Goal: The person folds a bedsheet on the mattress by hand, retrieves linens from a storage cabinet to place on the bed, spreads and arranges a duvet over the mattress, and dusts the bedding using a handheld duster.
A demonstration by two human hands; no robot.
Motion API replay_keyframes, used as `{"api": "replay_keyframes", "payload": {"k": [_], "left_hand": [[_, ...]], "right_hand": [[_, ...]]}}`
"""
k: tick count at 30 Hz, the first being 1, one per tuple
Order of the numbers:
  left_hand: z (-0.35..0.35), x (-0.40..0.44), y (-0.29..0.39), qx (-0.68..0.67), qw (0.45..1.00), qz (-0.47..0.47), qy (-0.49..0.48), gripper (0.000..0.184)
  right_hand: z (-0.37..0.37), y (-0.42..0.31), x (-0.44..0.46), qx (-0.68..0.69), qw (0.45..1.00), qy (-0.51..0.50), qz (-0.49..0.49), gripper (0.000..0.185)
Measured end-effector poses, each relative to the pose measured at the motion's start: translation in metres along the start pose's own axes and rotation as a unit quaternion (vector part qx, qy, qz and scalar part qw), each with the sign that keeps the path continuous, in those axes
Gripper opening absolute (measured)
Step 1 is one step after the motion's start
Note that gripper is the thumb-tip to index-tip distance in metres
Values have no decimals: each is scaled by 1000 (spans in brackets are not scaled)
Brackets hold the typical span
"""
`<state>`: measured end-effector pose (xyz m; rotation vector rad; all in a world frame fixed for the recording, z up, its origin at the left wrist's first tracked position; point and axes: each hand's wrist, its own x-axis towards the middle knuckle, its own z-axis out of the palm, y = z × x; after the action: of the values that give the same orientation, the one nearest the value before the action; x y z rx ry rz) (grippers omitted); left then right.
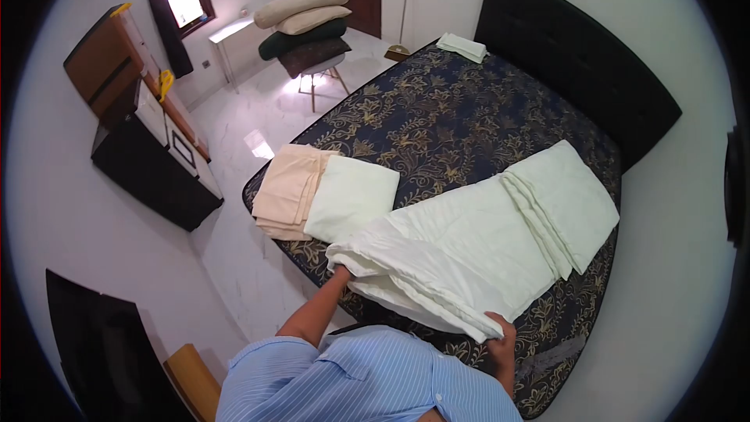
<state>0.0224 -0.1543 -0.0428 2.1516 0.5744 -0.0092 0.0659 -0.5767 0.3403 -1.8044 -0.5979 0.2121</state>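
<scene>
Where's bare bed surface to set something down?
Biggest: mattress between folded white sheet, white quilt and headboard, with a small white bundle at its far corner. Smaller: near corner beside right hand, though a grey patch there is unclear. Crowded: foot edge around left hand, where peach stack, folded white sheet and white quilt bunch up.

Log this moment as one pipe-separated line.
left hand: grips white quilt | right hand: grips its edge | white quilt: partly folded, on patterned mattress | nearby: folded white cloth, folded peach cloth
</scene>
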Motion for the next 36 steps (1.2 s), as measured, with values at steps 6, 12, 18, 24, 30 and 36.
{"api": "replay_keyframes", "payload": {"k": [6,12,18,24,30,36], "left_hand": [[-103,33,86,-596,786,-157,54,39],[-120,47,82,-569,783,-252,-6,29],[-122,11,15,-356,908,-195,-99,32],[-116,-19,-3,-93,993,49,46,31],[-94,21,32,-486,851,-178,85,27],[-122,97,126,-566,810,-151,-13,26]], "right_hand": [[15,8,-32,9,995,40,94,40],[47,26,-68,27,967,103,230,42],[42,37,-63,104,952,103,268,45],[40,42,-36,70,962,1,264,41],[36,21,-6,53,975,-41,211,40],[30,19,-15,55,972,10,229,40]]}}
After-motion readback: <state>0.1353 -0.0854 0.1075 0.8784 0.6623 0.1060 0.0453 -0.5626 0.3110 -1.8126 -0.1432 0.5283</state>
